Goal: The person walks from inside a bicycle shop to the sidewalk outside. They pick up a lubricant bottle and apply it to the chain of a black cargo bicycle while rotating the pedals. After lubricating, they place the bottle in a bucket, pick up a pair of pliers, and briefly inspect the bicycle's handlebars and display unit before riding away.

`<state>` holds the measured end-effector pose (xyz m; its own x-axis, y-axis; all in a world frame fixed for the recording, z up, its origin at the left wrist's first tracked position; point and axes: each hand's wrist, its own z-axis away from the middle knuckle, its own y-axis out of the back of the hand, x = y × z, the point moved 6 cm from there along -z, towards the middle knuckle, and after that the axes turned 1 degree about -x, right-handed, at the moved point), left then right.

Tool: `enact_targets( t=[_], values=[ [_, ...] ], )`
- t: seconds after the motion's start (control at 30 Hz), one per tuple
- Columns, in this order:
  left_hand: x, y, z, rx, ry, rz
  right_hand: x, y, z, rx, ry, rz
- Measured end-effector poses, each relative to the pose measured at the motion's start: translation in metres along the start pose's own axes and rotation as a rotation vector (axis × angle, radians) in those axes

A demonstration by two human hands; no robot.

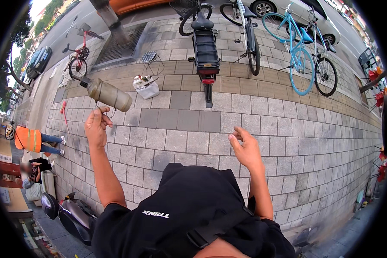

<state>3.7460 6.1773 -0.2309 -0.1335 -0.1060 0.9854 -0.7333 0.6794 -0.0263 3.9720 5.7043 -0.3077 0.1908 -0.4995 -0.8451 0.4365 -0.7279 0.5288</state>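
My left hand (97,129) is raised at the left, thumb and fingers pinched at the underside of a bottle (109,95). The bottle is cloudy and yellowish-grey, with a dark cap, and lies tilted in the air with its cap end to the upper left. A thin dark wire or cord shows between it and my fingers; how it is fixed is too small to tell. My right hand (246,150) hovers over the paving at centre right. Its fingers are slightly bent and apart from the thumb, with nothing in them.
A white tub (147,90) with bits in it stands beyond the bottle, near a small stool (150,59). Several bicycles stand ahead, including a light blue one (300,56). A scooter (73,217) is at lower left; a person in an orange vest (29,139) stands left.
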Motion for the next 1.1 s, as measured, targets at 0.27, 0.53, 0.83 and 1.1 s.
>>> enact_targets(
  t=[0.27, 0.53, 0.83, 1.1],
  values=[
    [-0.118, -0.175, -0.029, 0.073, 0.220, 0.143, 0.072, 0.080, -0.075, 0.040, -0.092, -0.055],
    [-0.199, -0.361, -0.139, -0.009, 0.147, 0.281, 0.131, 0.166, -0.177, 0.089, -0.242, 0.035],
    [-0.222, -0.588, -0.241, -0.268, 0.194, 0.173, 0.245, 0.244, -0.293, 0.222, -0.460, -0.296],
    [-0.272, -0.697, -0.315, -0.155, 0.231, 0.106, 0.357, 0.213, -0.513, -0.106, -0.661, -0.638]
  ],
)
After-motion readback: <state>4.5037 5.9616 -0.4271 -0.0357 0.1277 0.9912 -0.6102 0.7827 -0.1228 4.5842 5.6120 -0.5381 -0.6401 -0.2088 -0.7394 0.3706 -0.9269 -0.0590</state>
